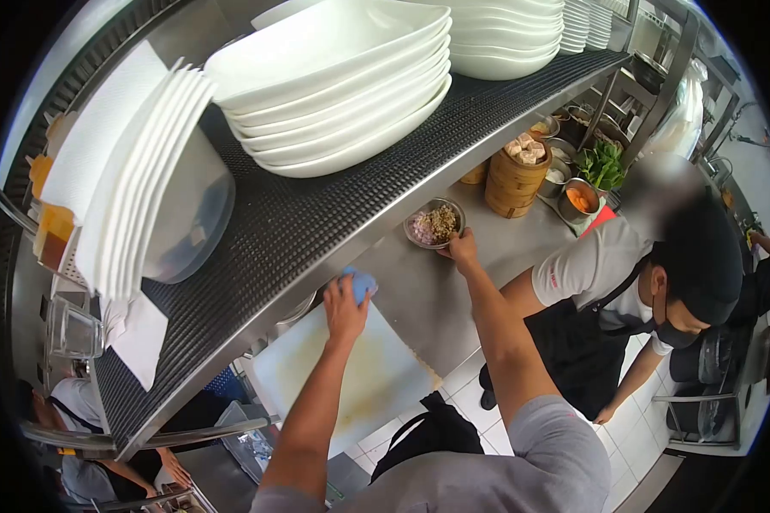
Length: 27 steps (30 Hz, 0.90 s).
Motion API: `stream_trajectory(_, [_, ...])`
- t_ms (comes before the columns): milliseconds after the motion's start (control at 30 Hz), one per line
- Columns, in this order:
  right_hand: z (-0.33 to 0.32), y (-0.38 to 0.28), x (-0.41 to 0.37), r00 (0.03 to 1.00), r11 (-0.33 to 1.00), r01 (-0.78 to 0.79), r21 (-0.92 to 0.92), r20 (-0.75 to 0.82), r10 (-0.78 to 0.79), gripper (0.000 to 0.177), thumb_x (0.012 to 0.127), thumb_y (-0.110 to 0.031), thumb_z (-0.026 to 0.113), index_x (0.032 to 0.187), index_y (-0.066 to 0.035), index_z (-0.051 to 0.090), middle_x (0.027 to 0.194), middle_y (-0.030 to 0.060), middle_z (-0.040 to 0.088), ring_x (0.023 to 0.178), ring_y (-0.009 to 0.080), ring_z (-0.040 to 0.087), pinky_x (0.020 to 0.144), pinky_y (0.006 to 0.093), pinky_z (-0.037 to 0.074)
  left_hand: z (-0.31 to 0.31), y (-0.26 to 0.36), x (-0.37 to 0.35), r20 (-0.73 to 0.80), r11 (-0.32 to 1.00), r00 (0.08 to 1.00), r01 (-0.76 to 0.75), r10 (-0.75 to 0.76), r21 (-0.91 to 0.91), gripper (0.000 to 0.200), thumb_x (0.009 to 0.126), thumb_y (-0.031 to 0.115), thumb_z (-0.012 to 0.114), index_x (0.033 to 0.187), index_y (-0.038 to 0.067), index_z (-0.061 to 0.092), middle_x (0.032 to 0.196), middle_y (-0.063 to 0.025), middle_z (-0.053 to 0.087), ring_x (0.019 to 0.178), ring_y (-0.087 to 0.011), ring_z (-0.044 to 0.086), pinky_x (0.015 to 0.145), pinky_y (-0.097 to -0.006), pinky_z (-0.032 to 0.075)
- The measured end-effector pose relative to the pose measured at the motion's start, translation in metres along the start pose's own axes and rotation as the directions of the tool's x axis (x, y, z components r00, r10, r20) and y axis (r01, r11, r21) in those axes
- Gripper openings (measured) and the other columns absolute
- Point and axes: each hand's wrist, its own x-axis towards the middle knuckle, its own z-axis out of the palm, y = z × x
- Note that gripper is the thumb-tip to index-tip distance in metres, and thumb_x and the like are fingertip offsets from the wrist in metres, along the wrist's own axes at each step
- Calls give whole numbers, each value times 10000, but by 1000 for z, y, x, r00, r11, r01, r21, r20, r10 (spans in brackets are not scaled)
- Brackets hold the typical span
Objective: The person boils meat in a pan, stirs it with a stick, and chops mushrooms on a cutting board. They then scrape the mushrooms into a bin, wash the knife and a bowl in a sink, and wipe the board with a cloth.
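My left hand [344, 309] presses a blue cloth [362, 282] at the far edge of a white cutting board [364, 385], which lies on the steel counter [419, 295]. My right hand [463, 249] reaches further along the counter and touches the rim of a small metal bowl [435, 224] filled with chopped pinkish and brown ingredients. The bowl stands just under the edge of the overhead shelf [316, 222].
The shelf carries stacked white bowls [342, 77] and plates [137, 171]. Beyond the metal bowl stand a bamboo steamer [515, 175], a bowl of orange food [580, 201] and green herbs [603, 162]. A masked person in a black apron [607, 299] stands at the counter's right.
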Motion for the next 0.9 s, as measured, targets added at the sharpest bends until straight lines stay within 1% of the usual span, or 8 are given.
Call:
stream_trajectory(300, [-47,2,-126,957,972,91,-218,288,-25,403,1000,-362,542,1075,34,529,841,135,627,685,219,661,598,347,575,70,17,19,426,848,891,-343,157,405,554,822,431,680,1216,47,609,1200,-160,647,1157,-322,568,1018,-469,377])
stream_trajectory(433, [-88,38,-220,974,839,144,-525,223,-28,385,1004,-364,554,1098,6,595,979,159,656,825,248,685,748,352,547,67,76,-71,555,910,775,-408,303,73,351,790,311,673,1002,33,709,993,-178,716,1020,-347,643,974,-581,388])
stream_trajectory(500, [-100,25,-275,969,663,237,-711,218,-112,456,1011,-409,524,1182,9,590,1113,203,633,1089,296,621,922,401,492,24,123,-111,648,962,713,-156,268,-225,338,751,227,676,1001,-1,685,927,-221,710,1021,-423,648,934,-543,477])
stream_trajectory(567, [-105,5,-311,927,843,-86,-531,268,264,509,1021,-431,504,1302,-8,533,1268,223,557,1281,292,479,1051,386,391,49,132,-161,359,792,915,80,183,-606,389,773,245,686,1044,-32,649,949,-297,672,923,-476,644,874,-512,506])
stream_trajectory(600, [-101,-11,-323,913,887,-132,-442,293,283,523,1016,-439,515,1317,-12,519,1260,214,557,1269,281,481,1050,380,390,-4,147,-151,694,738,719,459,19,-495,435,809,231,676,1162,-10,595,1031,-287,663,1002,-412,651,899,-450,503])
stream_trajectory(667, [-95,-59,-350,877,929,-241,-281,347,332,555,1006,-455,535,1347,-19,492,1243,195,556,1244,257,485,1047,366,388,-23,141,-166,712,363,700,649,59,-668,597,847,213,666,1371,24,453,1207,-252,589,1148,-342,593,964,-398,476])
stream_trajectory(767, [-60,-99,-339,851,890,179,-420,520,74,486,940,-336,671,1268,-20,504,1101,133,608,1052,180,560,920,322,464,-69,125,-161,482,-52,876,482,18,-875,731,874,186,666,1490,53,295,1307,-194,500,1243,-293,514,1009,-377,446])
stream_trajectory(900, [38,-103,-259,804,868,374,-326,580,-129,420,891,-296,710,1158,-4,566,989,117,651,931,206,619,849,332,498,-110,64,-154,121,338,963,200,-239,-920,741,865,100,688,1510,127,324,1503,-163,365,1363,-303,402,1064,-403,414])
